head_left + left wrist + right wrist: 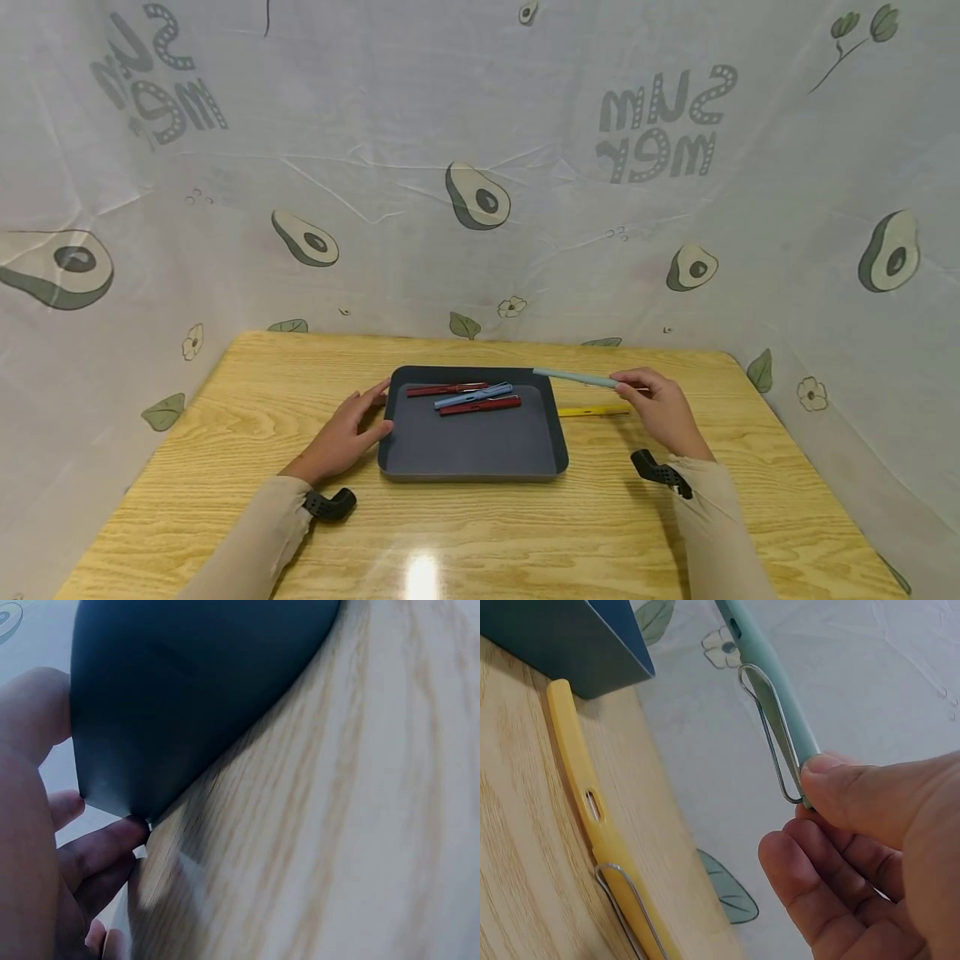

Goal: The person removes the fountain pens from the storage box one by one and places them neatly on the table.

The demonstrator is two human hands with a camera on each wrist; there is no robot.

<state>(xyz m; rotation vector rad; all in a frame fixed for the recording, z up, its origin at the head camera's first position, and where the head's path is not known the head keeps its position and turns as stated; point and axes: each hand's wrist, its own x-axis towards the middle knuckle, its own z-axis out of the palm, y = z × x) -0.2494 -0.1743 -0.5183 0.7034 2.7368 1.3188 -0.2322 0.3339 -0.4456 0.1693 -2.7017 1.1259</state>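
My right hand [663,410] pinches a mint-green pen [573,377] by its clip end, between thumb and fingers. The pen [776,690] is raised, its other end over the far right corner of the tray. A dark grey tray [472,454] lies on the table with two red pens and a blue pen [474,396] inside, close together. Resting against the tray's left side, my left hand [347,435] has its fingers spread along the wall and the thumb at the rim. Below the right hand, a yellow pen [592,411] lies on the table beside the tray.
The wood-grained table [480,533] extends on all sides of the tray. Behind and beside it hangs a pale curtain [375,192] printed with avocados. Each wrist carries a black camera mount [330,504].
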